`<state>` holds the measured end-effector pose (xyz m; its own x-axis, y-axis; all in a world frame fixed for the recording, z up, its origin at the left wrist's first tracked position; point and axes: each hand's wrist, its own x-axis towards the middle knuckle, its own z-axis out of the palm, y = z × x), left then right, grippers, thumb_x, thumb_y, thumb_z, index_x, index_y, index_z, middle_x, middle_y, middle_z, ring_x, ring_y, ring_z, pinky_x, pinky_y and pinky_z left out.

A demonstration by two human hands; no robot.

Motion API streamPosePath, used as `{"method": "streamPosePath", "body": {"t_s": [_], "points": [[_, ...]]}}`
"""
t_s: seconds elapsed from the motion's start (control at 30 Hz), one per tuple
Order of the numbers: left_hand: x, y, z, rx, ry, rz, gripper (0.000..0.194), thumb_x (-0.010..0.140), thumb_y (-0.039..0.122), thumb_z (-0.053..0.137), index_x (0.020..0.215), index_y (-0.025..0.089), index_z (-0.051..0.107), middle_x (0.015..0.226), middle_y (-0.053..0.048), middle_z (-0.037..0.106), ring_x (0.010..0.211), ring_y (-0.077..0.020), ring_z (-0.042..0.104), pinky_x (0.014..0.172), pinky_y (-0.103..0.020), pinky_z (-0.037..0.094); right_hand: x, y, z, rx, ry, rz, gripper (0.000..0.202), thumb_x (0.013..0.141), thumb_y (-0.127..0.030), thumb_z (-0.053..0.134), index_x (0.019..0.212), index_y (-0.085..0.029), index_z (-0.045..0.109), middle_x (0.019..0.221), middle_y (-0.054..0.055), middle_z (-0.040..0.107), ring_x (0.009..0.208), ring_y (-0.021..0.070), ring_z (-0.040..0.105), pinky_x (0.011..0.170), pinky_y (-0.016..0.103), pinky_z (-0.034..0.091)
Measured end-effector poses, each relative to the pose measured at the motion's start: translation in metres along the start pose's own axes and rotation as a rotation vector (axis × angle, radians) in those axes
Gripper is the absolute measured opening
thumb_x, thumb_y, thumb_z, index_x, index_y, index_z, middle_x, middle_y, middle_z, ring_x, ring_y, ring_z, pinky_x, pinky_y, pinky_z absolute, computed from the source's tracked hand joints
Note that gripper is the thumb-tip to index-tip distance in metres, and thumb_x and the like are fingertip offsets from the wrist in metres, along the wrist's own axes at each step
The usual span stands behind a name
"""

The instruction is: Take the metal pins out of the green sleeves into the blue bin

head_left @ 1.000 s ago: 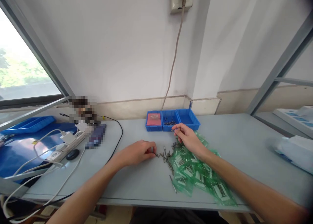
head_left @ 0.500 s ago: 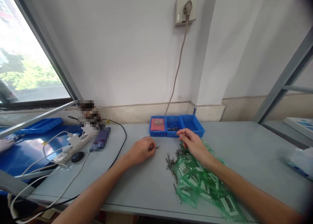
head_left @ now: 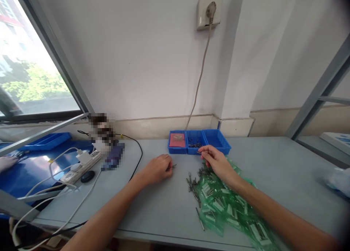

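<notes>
My left hand point(head_left: 160, 168) rests low over the grey table with its fingers closed around a small metal pin point(head_left: 174, 166), whose tip sticks out to the right. My right hand point(head_left: 214, 159) pinches a small thin metal part point(head_left: 199, 152) at the front edge of the middle blue bin point(head_left: 196, 138). That bin holds several dark metal pieces. Between and below the hands lies a loose pile of metal pins point(head_left: 194, 190). Green plastic bags point(head_left: 218, 203) with metal parts inside spread under my right forearm. One longer metal rod point(head_left: 200, 219) lies apart near the front.
A left blue bin holds a pink packet point(head_left: 177, 139); a right blue bin point(head_left: 216, 139) adjoins. On the left are a power strip point(head_left: 79, 167), cables, a round black object point(head_left: 88, 176) and a pixelated person beyond. Another person's hand point(head_left: 7, 163) shows at far left.
The view has shifted slightly. Both hands stay almost in place; the metal pin in my left hand has turned a little, and less of it shows.
</notes>
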<state>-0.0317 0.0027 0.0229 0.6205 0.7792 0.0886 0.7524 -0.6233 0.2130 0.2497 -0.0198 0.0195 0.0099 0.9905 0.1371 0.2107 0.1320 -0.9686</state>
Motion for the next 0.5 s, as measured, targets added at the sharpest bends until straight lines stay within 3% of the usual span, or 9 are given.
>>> {"method": "streamPosePath", "body": {"t_s": [0.3, 0.5], "points": [[0.0043, 0.0035, 0.007, -0.11, 0.225, 0.079, 0.007, 0.095, 0.017, 0.049, 0.097, 0.021, 0.054, 0.104, -0.006, 0.062, 0.102, -0.0216, 0.058, 0.09, -0.032, 0.045, 0.0014, -0.0008, -0.0029, 0.004, 0.032, -0.023, 0.026, 0.09, -0.045, 0.059, 0.101, -0.023, 0.065, 0.083, 0.002, 0.062, 0.059, 0.015, 0.051, 0.054, 0.029, 0.04], [0.0051, 0.0045, 0.0064, -0.153, 0.168, -0.143, 0.008, 0.099, 0.021, 0.046, 0.103, 0.023, 0.053, 0.091, -0.002, 0.064, 0.081, -0.0196, 0.06, 0.075, -0.03, 0.042, 0.0018, 0.001, -0.0023, 0.001, 0.039, -0.031, 0.028, 0.091, -0.047, 0.059, 0.103, -0.022, 0.064, 0.083, 0.002, 0.063, 0.061, 0.0154, 0.052, 0.055, 0.029, 0.042]]}}
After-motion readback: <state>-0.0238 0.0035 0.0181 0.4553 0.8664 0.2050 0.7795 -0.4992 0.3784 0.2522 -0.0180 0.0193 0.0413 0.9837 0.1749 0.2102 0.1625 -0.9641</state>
